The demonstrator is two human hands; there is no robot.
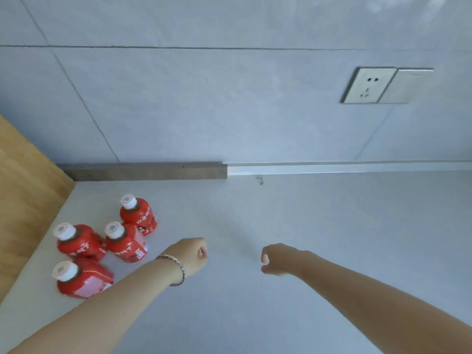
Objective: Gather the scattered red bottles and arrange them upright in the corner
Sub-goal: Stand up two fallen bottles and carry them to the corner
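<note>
Several red bottles with white caps stand upright in a cluster on the white counter near the left corner: one at the back [139, 215], two in the middle row [79, 242] [125, 242], and one at the front [81, 278]. My left hand [190, 255] hovers just right of the cluster with its fingers curled into a fist and nothing in it; a bracelet is on that wrist. My right hand [279, 259] is farther right over bare counter, its fingers also curled shut and holding nothing.
A wooden panel [23, 200] borders the counter [332, 238] on the left. A tiled wall with a grey strip [145, 171] runs along the back. A wall socket [369, 85] sits high on the right.
</note>
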